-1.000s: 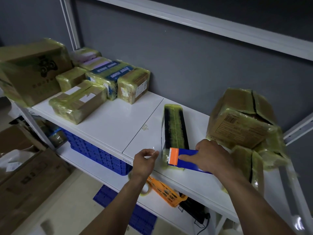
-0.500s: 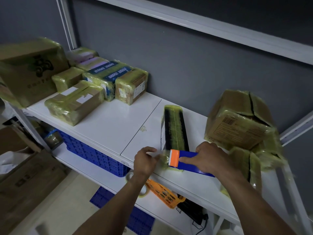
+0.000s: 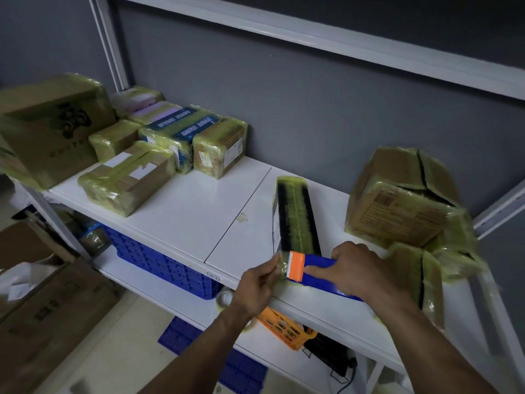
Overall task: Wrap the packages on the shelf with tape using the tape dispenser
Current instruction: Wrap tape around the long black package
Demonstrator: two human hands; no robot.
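A long narrow black package (image 3: 295, 217) wrapped in yellowish tape lies on the white shelf (image 3: 184, 211), pointing away from me. My right hand (image 3: 360, 271) grips a blue tape dispenser (image 3: 318, 270) with an orange toothed head, pressed against the package's near end. My left hand (image 3: 260, 285) pinches the tape at that same near end, fingers touching the package's corner just left of the orange head.
Several taped cardboard boxes (image 3: 127, 177) sit at the shelf's left. A large taped box (image 3: 400, 206) and a smaller one (image 3: 417, 277) stand right of my hand. Below are a blue crate (image 3: 159, 265), an orange basket (image 3: 284, 328) and a tape roll (image 3: 225, 297).
My left hand moved right from the shelf edge and came up against the package's near end, pressing the tape there. My right hand kept the dispenser at almost the same place.
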